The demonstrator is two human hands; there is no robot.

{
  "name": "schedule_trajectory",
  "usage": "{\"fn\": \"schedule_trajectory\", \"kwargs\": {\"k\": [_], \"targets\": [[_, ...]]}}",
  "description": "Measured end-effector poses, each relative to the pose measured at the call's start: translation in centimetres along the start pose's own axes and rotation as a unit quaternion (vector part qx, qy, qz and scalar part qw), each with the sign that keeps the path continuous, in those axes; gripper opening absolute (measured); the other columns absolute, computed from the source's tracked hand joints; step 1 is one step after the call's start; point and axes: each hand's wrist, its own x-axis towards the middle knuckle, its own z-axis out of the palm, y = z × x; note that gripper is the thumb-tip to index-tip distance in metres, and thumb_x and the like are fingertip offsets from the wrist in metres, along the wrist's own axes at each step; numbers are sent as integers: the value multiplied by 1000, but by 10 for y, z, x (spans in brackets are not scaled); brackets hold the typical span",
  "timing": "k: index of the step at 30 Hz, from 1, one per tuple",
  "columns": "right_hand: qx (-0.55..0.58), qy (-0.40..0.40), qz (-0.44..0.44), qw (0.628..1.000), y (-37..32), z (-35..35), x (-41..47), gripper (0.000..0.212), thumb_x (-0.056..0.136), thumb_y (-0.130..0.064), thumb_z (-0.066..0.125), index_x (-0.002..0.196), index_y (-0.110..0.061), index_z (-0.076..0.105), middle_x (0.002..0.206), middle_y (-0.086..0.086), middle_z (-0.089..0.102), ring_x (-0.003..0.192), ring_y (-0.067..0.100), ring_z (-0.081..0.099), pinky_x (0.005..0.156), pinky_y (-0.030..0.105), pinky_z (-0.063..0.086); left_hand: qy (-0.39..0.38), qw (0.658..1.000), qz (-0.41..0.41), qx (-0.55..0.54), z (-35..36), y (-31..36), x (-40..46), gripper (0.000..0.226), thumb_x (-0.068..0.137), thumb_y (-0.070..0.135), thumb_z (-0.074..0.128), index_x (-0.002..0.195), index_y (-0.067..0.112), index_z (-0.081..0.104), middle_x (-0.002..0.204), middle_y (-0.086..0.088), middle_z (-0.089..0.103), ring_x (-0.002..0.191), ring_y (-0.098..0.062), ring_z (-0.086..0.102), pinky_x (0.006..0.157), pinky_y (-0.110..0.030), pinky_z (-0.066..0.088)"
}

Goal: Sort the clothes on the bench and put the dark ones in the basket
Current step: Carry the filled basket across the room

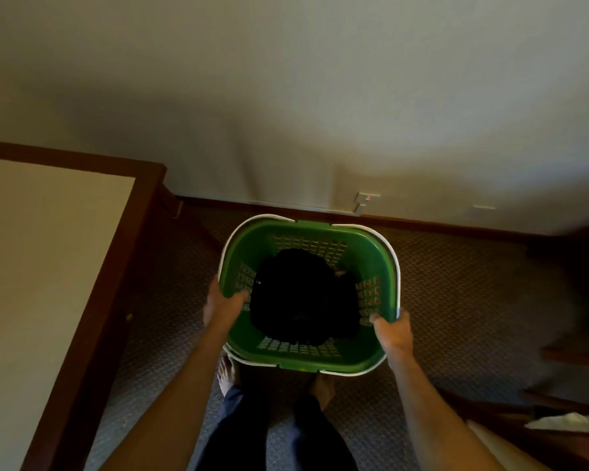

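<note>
A green laundry basket point(317, 229) with a white rim hangs in front of me above the carpet. Dark clothes point(303, 297) lie bunched inside it, black and without visible detail. My left hand point(223, 302) grips the basket's left rim, thumb inside the wall. The right rim near the front corner is in the grip of my right hand point(393, 331). Below the basket I see my bare feet and dark trouser legs. At the lower right a light cloth point(568, 421) lies on a wooden surface.
A wooden-framed piece of furniture with a pale top point(48, 266) fills the left side. A plain wall with a dark skirting board and a wall socket point(366, 198) stands ahead. Brown patterned carpet point(473, 300) covers the floor. Dark wooden furniture point(572, 355) sits at the right edge.
</note>
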Motion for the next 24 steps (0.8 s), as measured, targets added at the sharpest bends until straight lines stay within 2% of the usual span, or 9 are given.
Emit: {"fn": "schedule_trajectory", "kwargs": {"k": [3, 5, 7, 9, 12, 15, 17, 21, 24], "targets": [[-73, 19, -23, 997, -18, -8, -12, 66, 89, -32, 69, 143, -11, 38, 137, 17, 41, 116, 40, 54, 93, 42, 48, 4, 999, 18, 33, 3, 9, -24, 97, 74, 43, 71, 157, 33, 23, 153, -8, 43, 135, -35, 46, 107, -53, 44], [-93, 14, -65, 993, -26, -8, -27, 62, 94, -38, 61, 145, -13, 36, 136, 17, 41, 117, 41, 54, 95, 44, 48, 15, 996, 54, 63, 11, 14, -44, 94, 78, 42, 72, 157, 29, 22, 155, -7, 39, 138, -35, 41, 109, -53, 41], [-98, 7, -130, 987, -31, -4, -44, 50, 99, -41, 53, 139, -13, 43, 123, 17, 55, 108, 39, 61, 89, 45, 54, 15, 998, 60, 30, 24, 23, -66, 89, 86, 33, 71, 156, 28, 17, 148, -12, 45, 125, -34, 53, 101, -50, 48], [-123, 8, -186, 975, -36, 1, -61, 33, 101, -39, 49, 121, -13, 50, 101, 12, 64, 92, 35, 66, 71, 38, 53, -43, 998, 30, -21, 41, 28, -82, 84, 91, 28, 67, 154, 32, 11, 134, -15, 55, 101, -30, 64, 83, -44, 55], [-170, -4, -216, 962, -50, 12, -82, 13, 102, -29, 52, 104, -16, 53, 80, 1, 61, 69, 22, 63, 55, 29, 44, -165, 984, 45, 41, 63, 29, -90, 72, 93, 40, 64, 152, 25, 23, 129, -13, 57, 101, -28, 64, 74, -39, 54], [-150, -50, -191, 969, -70, 22, -89, 6, 97, -20, 60, 102, -16, 63, 87, 3, 68, 70, 17, 62, 53, 26, 42, -200, 978, 52, 21, 60, 44, -84, 49, 98, 42, 59, 135, 11, 48, 104, -13, 67, 79, -20, 67, 67, -34, 59], [-126, -59, -161, 977, -82, 25, -85, 8, 96, -18, 61, 99, -12, 65, 90, 6, 69, 77, 21, 66, 56, 26, 45, -219, 974, 56, -1, 51, 56, -77, 38, 101, 40, 55, 125, 11, 58, 88, -10, 71, 71, -18, 69, 66, -32, 57], [-77, -47, -131, 987, -102, 30, -73, 42, 100, -44, 52, 90, -6, 67, 81, 12, 72, 73, 26, 70, 70, 41, 58, -292, 955, 36, -35, 35, 82, -49, 41, 97, 52, 57, 122, 21, 61, 88, -8, 77, 78, -21, 74, 81, -41, 60], [3, -64, -73, 995, -116, 36, -65, 57, 101, -56, 40, 88, -7, 67, 78, 16, 72, 68, 26, 69, 57, 35, 56, -354, 934, 5, -45, 33, 96, -36, 54, 86, 69, 61, 122, 29, 61, 85, -9, 76, 85, -26, 76, 74, -40, 60]]}}
